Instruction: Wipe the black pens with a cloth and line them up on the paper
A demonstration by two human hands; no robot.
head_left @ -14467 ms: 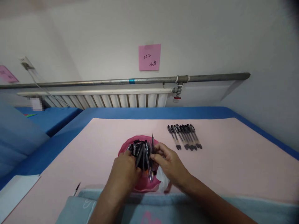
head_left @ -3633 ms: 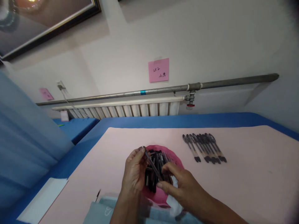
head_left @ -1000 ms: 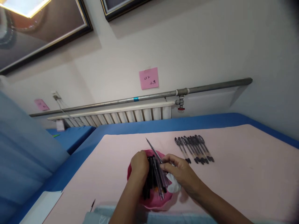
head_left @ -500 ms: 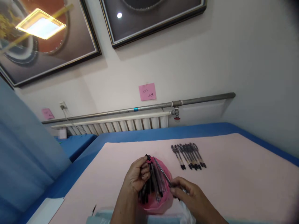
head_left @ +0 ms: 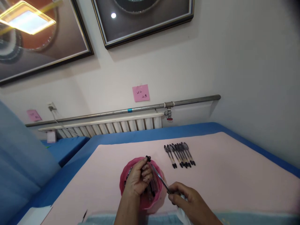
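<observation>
My left hand [head_left: 139,178] is closed in a pinch above a pink scalloped bowl [head_left: 122,178]. Between its thumb and fingers a small black piece [head_left: 148,158], like a pen cap, sticks out. My right hand [head_left: 184,197], to the right of the bowl, is closed on a slim pen [head_left: 160,178] with a shiny, see-through barrel. The pen slants up and left, its tip just below the black piece and apart from it. Several pens [head_left: 152,187] lie in the bowl, partly hidden by my left hand.
Several capped pens [head_left: 180,155] lie in a row on the pink sheet [head_left: 222,175] over a blue bed [head_left: 208,126]. Another thin black pen-like thing [head_left: 84,214] is near the front left. A white paper [head_left: 35,215] and blue curtain [head_left: 21,162] are at left. A radiator [head_left: 124,126] is behind.
The view has turned right, so wall, pens and bowl sit further left in it. Both hands have shifted right relative to the bowl, whose left rim now shows. Both still hold the same things.
</observation>
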